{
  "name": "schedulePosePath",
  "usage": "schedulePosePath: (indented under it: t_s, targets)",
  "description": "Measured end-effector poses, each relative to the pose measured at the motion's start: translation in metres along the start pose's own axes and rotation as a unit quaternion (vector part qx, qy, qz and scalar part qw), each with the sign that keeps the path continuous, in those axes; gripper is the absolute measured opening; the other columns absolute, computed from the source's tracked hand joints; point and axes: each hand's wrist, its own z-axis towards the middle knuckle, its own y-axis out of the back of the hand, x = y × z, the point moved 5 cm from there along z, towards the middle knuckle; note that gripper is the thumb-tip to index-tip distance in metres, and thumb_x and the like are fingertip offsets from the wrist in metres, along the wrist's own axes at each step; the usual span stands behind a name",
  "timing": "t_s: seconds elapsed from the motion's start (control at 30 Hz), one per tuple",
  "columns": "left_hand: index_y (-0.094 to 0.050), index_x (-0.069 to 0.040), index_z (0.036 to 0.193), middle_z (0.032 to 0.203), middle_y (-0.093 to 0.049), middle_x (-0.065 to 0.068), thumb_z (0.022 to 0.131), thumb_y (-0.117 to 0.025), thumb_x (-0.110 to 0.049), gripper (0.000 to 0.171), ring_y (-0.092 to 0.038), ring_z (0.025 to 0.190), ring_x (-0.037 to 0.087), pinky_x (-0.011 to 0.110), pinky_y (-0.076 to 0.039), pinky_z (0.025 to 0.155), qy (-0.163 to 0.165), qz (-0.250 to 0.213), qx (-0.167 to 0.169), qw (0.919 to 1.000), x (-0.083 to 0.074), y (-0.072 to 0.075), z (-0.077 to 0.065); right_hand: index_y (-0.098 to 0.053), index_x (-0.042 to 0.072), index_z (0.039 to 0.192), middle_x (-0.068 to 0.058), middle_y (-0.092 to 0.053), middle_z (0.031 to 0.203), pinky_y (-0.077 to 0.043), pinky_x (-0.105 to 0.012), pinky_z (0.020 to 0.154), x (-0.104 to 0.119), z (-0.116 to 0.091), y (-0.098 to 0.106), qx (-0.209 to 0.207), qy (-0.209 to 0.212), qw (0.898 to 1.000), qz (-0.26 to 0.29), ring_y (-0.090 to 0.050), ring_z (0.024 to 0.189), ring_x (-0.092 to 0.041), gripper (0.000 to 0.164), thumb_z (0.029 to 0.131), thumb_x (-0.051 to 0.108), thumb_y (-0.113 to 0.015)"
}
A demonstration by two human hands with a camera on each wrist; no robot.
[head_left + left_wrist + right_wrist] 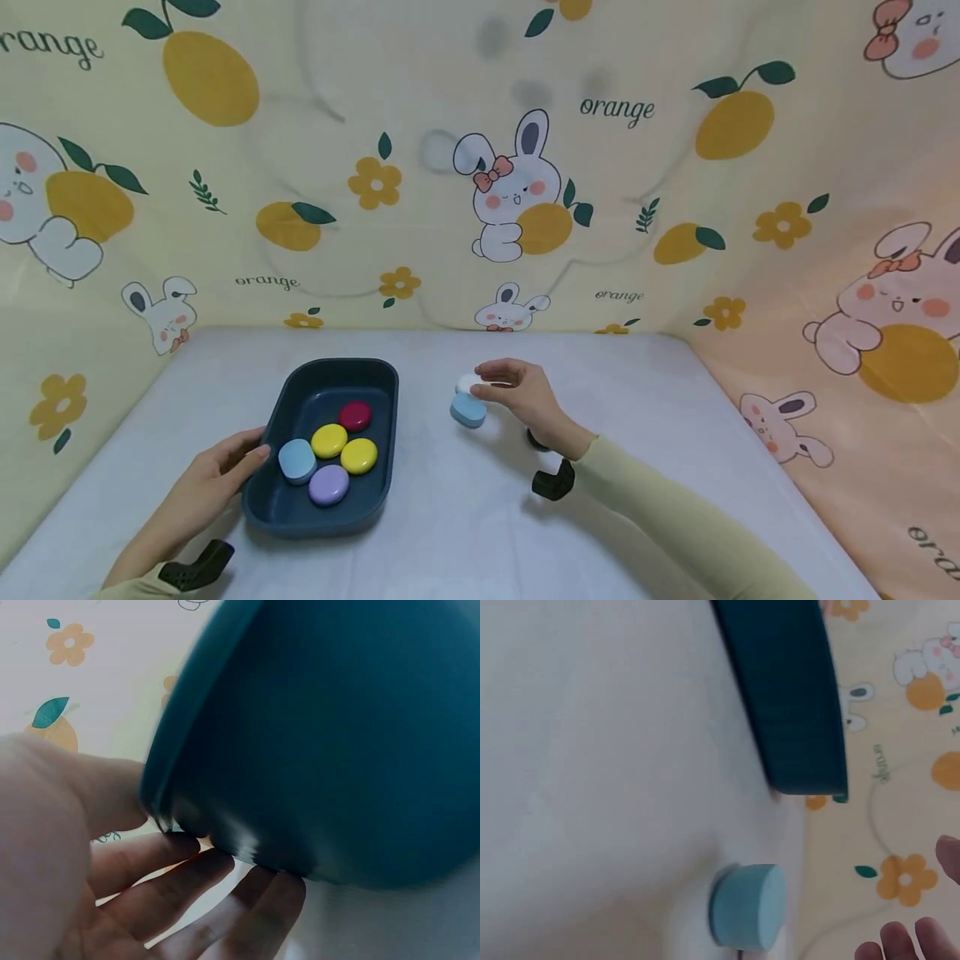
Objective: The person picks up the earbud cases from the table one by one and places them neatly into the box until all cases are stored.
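Note:
My left hand (217,471) holds a dark blue tray (318,521) by its left side, thumb at the rim, fingers against the outer wall. In the tray lie a red disc (355,416), two yellow discs (358,456), a purple disc (328,485) and a light blue rounded piece (297,461). To the right of the tray, my right hand (525,400) is beside a white piece (467,383), partly covering it. In the right wrist view its thumb and fingertips stand apart with nothing between them. A light blue block (748,907) sits on the table nearby.
A black object (537,440) shows partly behind my right wrist. White cloth covers the table (450,533). Printed curtains (420,242) with rabbits and oranges hang around the back and sides.

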Motion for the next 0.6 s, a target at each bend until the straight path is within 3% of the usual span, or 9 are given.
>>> schedulePosePath:
  t_s: [0.33,0.6]
  targets:
    - [-0.026,0.007,0.150,0.148,-0.033,0.033,0.099,-0.046,-0.057,0.084,-0.039,0.131,0.048,0.048,-0.051,0.094,0.004,0.002,-0.001,1.0000,0.000,0.000,0.001,-0.069,0.001,0.114,-0.020,-0.065,0.120,-0.050,-0.038,0.096,-0.008,0.003,-0.005,0.014,-0.007,1.000,-0.016,-0.058,0.115,-0.035,0.042,0.078,0.015,-0.085]
    - [-0.027,0.007,0.150,0.148,-0.034,0.033,0.100,-0.047,-0.056,0.083,-0.040,0.131,0.047,0.047,-0.051,0.094,0.001,-0.002,0.000,1.0000,-0.001,0.000,0.001,-0.066,-0.004,0.116,-0.016,-0.066,0.118,-0.051,-0.033,0.091,-0.021,0.002,-0.014,0.015,-0.057,0.998,-0.014,-0.058,0.114,-0.032,0.048,0.075,0.011,-0.086]
